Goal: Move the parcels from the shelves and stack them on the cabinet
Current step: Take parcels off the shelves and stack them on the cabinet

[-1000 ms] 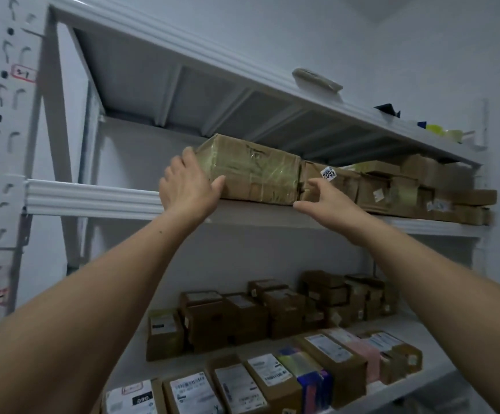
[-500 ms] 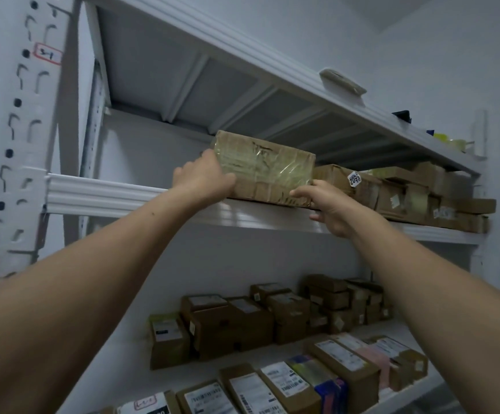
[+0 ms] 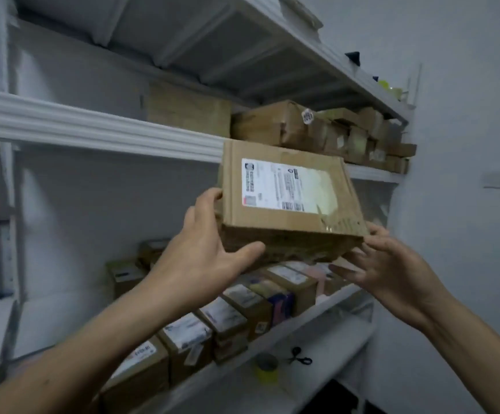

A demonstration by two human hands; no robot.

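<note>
Honestly, box (image 3: 287, 198) is gripped by the left hand (image 3: 204, 258), right hand (image 3: 392, 264) spread open at its corner; best kept level.

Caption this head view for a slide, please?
Left hand grips a labelled cardboard parcel, right hand supporting its corner, before shelves of boxes.

A parcel (image 3: 290, 201) hangs before a shelf edge (image 3: 93, 127), left hand (image 3: 201, 258) on the parcel's left side, right hand (image 3: 392, 267) at its lower right corner, a row of boxes (image 3: 275, 124) behind and above it, more boxes (image 3: 236, 309), a tape roll (image 3: 266, 369) and scissors (image 3: 301, 357) below it.
</note>
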